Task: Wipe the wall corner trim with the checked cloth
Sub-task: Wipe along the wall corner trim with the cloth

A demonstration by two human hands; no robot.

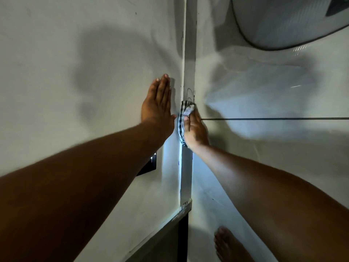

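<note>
the right hand [194,129] gripped the black-and-white checked cloth [184,118] against the vertical pale corner trim [188,72], which ran on above its fingertips; the left hand [157,104] lay flat, open.

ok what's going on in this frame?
A person is wiping the corner trim where two walls meet. The right hand presses a checked cloth against the trim, about midway up the visible strip. The left hand lies flat and open on the wall just beside the trim, apparently for support. A bare foot shows at the bottom.
</note>
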